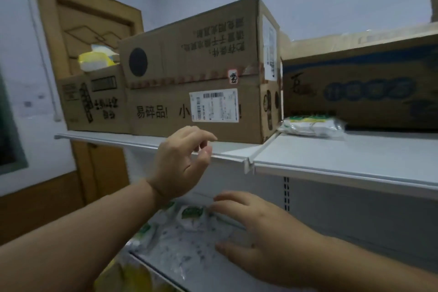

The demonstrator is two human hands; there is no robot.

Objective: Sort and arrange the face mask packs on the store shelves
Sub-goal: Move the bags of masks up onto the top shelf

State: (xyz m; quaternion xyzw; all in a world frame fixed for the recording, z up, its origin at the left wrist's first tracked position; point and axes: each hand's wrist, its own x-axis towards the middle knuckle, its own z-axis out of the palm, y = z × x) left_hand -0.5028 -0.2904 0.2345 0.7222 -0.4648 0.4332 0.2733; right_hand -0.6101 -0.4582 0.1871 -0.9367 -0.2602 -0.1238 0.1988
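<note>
Hands at work: right hand (265,232) spreads flat on face mask packs (189,232) to steady them, while left hand (182,161), loosely curled and empty, hovers above, below the upper shelf (331,149) edge.

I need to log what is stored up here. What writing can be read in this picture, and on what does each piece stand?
"易碎品!" then "小", the rest covered by a label: front of the lower carton.
White shipping label: barcode only, print too small.
Upper carton: upside-down printed lines, too blurred.
Left carton: black characters, illegible.
Blue-printed carton: blurred.
Face mask pack: unreadable.
</note>
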